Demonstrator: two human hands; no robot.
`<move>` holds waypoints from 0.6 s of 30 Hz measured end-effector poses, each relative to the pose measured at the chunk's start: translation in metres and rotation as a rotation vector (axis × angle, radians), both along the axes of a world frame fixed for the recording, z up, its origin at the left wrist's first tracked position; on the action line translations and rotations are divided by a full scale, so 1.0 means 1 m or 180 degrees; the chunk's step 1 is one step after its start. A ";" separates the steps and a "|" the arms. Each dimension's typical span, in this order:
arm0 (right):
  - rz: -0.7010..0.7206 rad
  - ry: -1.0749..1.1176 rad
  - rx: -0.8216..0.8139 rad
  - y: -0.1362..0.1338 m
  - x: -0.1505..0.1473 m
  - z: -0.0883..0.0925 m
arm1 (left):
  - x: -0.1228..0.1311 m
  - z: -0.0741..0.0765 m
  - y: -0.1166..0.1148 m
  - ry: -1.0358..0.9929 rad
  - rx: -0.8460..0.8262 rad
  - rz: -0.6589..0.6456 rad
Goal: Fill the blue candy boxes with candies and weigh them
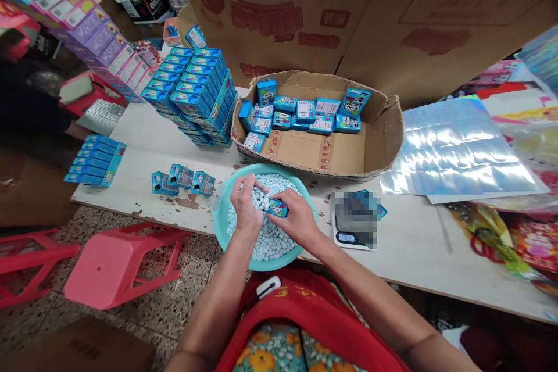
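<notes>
A turquoise basin (221,232) full of small pale-blue candies (270,244) stands at the table's front edge. Over it, my left hand (247,203) is cupped around some of these candies, close against a small blue candy box (278,208). My right hand (297,215) grips that box between thumb and fingers, its printed side facing up. Whether candies are passing into the box is hidden by my fingers. Left of the basin, three similar small blue boxes (181,176) lie on the table.
Behind the basin is a cut-down cardboard box (383,145) with several blue boxes inside. Stacked blue boxes (200,87) rise at its left. A digital scale (349,238) sits to the right, near shiny silvery sheets (457,151). Red stools (104,270) stand below left; another person (35,99) is beyond.
</notes>
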State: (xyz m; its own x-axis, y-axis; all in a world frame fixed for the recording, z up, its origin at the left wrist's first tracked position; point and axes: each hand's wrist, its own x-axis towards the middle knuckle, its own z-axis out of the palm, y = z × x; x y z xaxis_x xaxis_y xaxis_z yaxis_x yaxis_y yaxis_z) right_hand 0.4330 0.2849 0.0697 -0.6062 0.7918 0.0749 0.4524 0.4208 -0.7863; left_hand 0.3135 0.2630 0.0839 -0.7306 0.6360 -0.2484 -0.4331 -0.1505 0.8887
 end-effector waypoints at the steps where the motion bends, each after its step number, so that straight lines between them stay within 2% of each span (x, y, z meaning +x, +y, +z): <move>1: -0.0012 -0.0027 -0.0015 0.000 -0.001 0.000 | 0.000 -0.001 -0.001 0.0025 -0.0009 -0.0027; 5: -0.0021 -0.0071 -0.0069 -0.002 -0.003 0.001 | -0.002 -0.002 -0.003 0.0064 0.0007 0.0014; 13: -0.0123 0.0046 -0.0005 -0.002 -0.009 0.002 | -0.004 0.005 0.001 0.0169 -0.0020 0.0060; 18: -0.0165 0.0111 -0.0068 -0.002 -0.014 0.000 | -0.007 0.003 -0.001 0.0373 -0.0007 0.0075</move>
